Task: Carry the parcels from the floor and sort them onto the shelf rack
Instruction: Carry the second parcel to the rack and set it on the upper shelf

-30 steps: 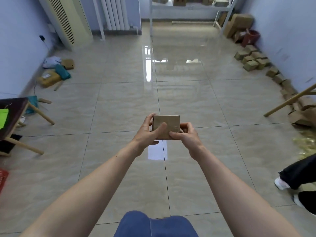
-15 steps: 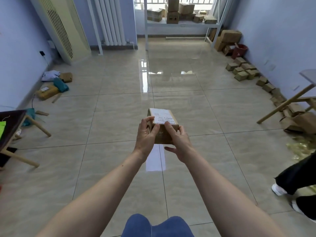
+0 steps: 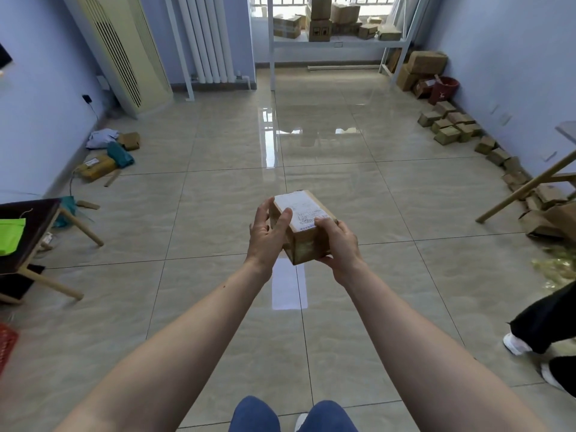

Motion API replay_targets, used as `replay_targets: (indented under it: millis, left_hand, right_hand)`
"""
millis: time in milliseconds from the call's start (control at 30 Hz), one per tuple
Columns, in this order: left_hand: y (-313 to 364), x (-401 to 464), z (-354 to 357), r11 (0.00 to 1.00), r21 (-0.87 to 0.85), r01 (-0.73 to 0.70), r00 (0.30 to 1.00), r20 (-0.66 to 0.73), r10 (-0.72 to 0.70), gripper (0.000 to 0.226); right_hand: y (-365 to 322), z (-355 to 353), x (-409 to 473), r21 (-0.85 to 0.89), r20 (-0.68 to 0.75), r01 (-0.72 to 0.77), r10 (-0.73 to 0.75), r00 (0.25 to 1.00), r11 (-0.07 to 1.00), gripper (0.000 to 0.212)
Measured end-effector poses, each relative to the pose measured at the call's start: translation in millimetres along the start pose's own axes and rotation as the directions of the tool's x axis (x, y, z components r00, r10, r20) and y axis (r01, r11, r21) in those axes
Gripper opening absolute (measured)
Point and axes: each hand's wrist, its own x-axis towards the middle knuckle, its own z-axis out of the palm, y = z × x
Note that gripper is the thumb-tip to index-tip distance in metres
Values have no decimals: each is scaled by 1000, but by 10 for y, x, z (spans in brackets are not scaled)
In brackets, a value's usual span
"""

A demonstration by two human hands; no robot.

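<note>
A: While both bare arms reach forward over the glossy beige tiled floor point(image 3: 218, 188), what do the hands carry?

B: One small brown cardboard parcel with a white printed label on top point(image 3: 304, 227). It is off the floor, held out in front of the person, about mid-room.

A: How does each hand sit on it?

B: The left hand point(image 3: 268, 233) grips the parcel's left side, thumb lying over the near edge of the label. The right hand point(image 3: 338, 241) grips the near right corner, fingers curled over the top edge and the palm under the box. Both are grasping the parcel; neither is free.

A: Where is the rack?

B: The white metal shelf rack point(image 3: 336, 43) stands against the far wall under the window, well apart from the parcel. Its shelf bears a cluster of stacked brown cardboard boxes point(image 3: 324, 21).

A: More parcels on the floor?

B: A row of small brown cardboard boxes point(image 3: 448, 126) runs along the right wall, beginning beside a dark red bucket point(image 3: 442, 90) near the far right corner. Along the left wall lies a loose pile of yellow, teal and grey soft packages point(image 3: 107, 149).

A: Anything else?

B: A tall cream standing air conditioner point(image 3: 121, 51) and a white column radiator point(image 3: 210, 39) fill the far left corner. A dark-topped wooden-legged table point(image 3: 28, 219) sits at the left edge, and another person's black-trousered legs with white shoes point(image 3: 542, 335) at the right edge.
</note>
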Motion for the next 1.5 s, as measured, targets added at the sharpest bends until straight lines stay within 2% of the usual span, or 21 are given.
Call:
replay_targets:
  millis: [100,233,333,400,567,767,900,1000,1267,1367,1433,1500]
  left_hand:
    - [81,-16,-33,993,-88,84,996,0,-85,63]
    - [91,-13,-66,971,-125,204,979,28,-202,63]
    - [103,-38,-54,954,-127,273,962,19,-273,31]
    - [101,-51,-46,942,-142,303,953,14,-304,18]
    - [89,-80,10,937,-234,261,952,-95,-289,26]
    - [60,-158,95,935,-316,163,941,-236,-243,40]
    - [51,-178,56,927,-304,218,948,-161,-275,45]
    - [68,-163,-16,935,-221,276,945,-115,-306,43]
    - [126,-100,-149,908,-168,385,923,55,-381,44]
    - [135,-110,-148,899,-147,414,907,152,-393,26]
    - [140,-110,-139,895,-151,419,904,166,-394,17]
    - [131,-98,-110,897,-168,408,911,137,-389,28]
  right_hand:
    - [-2,-102,9,-7,6,-13,13,1000,1000,21]
    - [13,-227,11,-69,74,-29,34,997,997,40]
    - [16,-275,14,-90,107,-24,33,994,996,39]
    - [20,-273,7,-84,112,-26,35,993,996,36]
    - [82,-196,-31,-19,114,-9,11,993,1000,52]
    - [152,-52,-109,-61,74,-94,98,992,994,76]
    - [138,-33,-93,-38,-19,-105,104,994,994,76]
    - [114,-71,-63,-55,-52,-86,83,995,995,70]
    - [14,-245,20,-126,51,-53,60,997,991,61]
    - [-10,-271,45,-169,71,-38,50,996,985,62]
    - [-30,-263,55,-169,74,-32,45,996,985,59]
    - [-33,-241,55,-155,55,-29,38,998,988,57]
